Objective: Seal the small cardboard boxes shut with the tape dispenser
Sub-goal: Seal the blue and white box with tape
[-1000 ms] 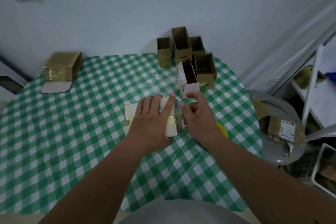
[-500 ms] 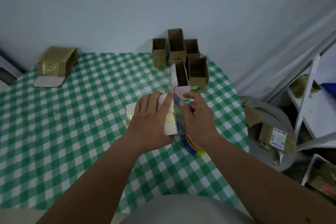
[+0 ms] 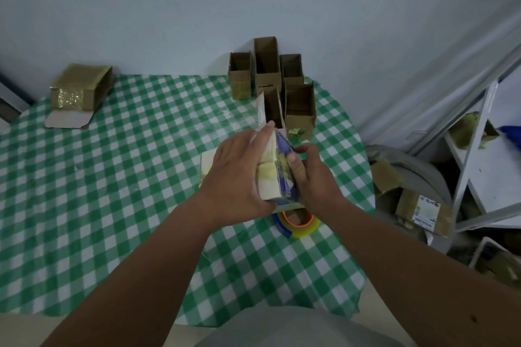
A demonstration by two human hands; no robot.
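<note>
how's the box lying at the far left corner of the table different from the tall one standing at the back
The far-left box lies on its side with shiny tape across its near end and a loose flap spread on the tablecloth. The tall box stands upright, its top open and untaped. The far-left box sits alone; the tall box is crowded among other open boxes. Both are brown cardboard.
</note>
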